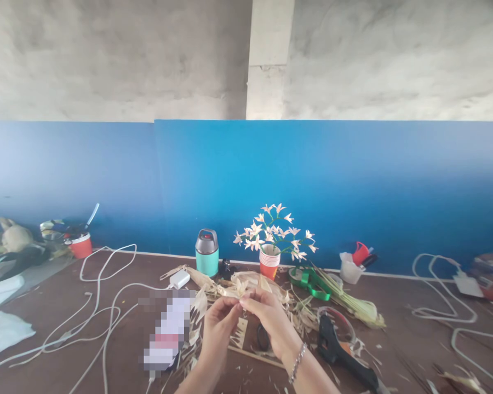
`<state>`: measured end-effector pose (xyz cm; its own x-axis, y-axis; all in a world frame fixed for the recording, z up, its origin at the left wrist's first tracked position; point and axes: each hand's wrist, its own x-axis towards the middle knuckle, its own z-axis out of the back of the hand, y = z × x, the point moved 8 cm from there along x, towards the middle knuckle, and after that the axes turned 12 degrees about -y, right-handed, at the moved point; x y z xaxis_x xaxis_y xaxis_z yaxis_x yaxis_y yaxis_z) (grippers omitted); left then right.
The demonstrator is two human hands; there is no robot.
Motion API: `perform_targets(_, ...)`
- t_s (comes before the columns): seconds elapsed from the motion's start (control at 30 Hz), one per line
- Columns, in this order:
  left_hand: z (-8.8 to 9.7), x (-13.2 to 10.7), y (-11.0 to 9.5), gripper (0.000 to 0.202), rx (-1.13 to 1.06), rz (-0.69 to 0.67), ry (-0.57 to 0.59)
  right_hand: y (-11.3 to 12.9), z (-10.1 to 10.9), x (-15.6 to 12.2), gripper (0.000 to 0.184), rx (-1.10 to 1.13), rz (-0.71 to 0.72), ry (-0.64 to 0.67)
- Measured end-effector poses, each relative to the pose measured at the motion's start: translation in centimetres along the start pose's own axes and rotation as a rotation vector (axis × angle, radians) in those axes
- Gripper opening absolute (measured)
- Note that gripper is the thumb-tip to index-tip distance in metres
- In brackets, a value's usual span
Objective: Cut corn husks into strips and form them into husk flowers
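Where your left fingers (229, 302) and right fingers (254, 300) meet, you pinch what looks like a small pale piece (241, 301); it is mostly covered, so its shape and tilt cannot be told. Just beyond it, you have a loose heap of dry, cream-coloured husks (254, 280), thin and papery, some curled, with pointed ends lying in several directions. Below your joined fingertips, a pale toothed strip (241, 331) lies on the brown table (238, 377), its edge cut into a row of sharp points, partly behind your left fingers.
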<state>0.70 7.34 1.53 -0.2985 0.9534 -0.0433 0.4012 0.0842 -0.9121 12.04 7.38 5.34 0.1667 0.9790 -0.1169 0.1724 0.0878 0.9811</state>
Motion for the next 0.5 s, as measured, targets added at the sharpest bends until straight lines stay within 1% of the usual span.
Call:
perform_targets(0.17, 0.19, -0.07, -0.57, 0.034, 0.022, -0.054, -0.019, -0.11, -0.1, -0.04, 0.016, 0.023, -0.003, 0.022)
perform_targets(0.27, 0.22, 0.05, -0.64, 0.032, 0.02, -0.083, -0.01, -0.1, -0.02, -0.11, 0.017, 0.012, -0.004, 0.014)
perform_targets(0.5, 0.28, 0.12, -0.64, 0.032, 0.031, -0.094, -0.013, -0.13, -0.04, 0.0, 0.019, 0.006, 0.006, 0.018)
